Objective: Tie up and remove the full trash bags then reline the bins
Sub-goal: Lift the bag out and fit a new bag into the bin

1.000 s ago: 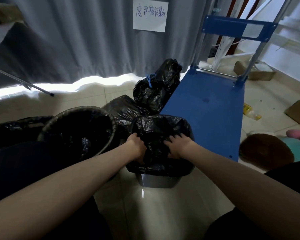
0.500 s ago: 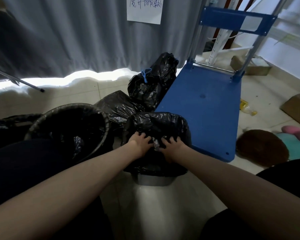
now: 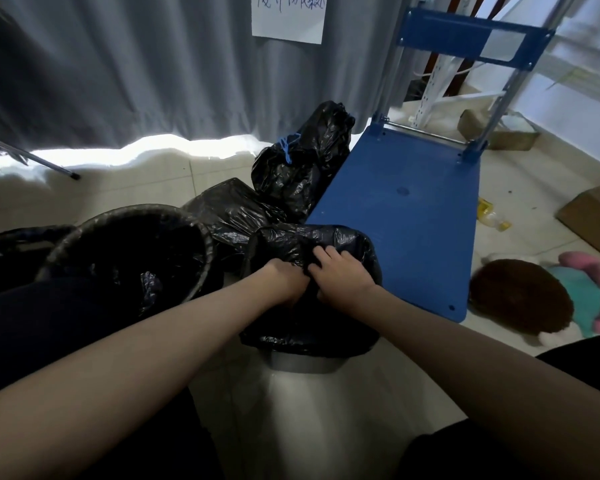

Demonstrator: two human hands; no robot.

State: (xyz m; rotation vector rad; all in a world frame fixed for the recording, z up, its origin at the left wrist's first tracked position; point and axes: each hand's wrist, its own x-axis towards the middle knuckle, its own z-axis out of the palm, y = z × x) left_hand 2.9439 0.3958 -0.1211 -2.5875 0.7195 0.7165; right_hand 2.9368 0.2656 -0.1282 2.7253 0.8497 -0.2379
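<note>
The small bin stands nearest. Over its mouth the left hand and right hand meet, each grip pinching the black liner, likely gathering it to tie. Left of it sits a lined bin; beyond, a tied bag.

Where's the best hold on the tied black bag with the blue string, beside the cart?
Grip the tied bag at its cinched neck by the blue string, coming from above. The plastic gathers narrow there and the bag stands upright, while the body below is wide and slack. The blue cart crowds its right side.
</note>
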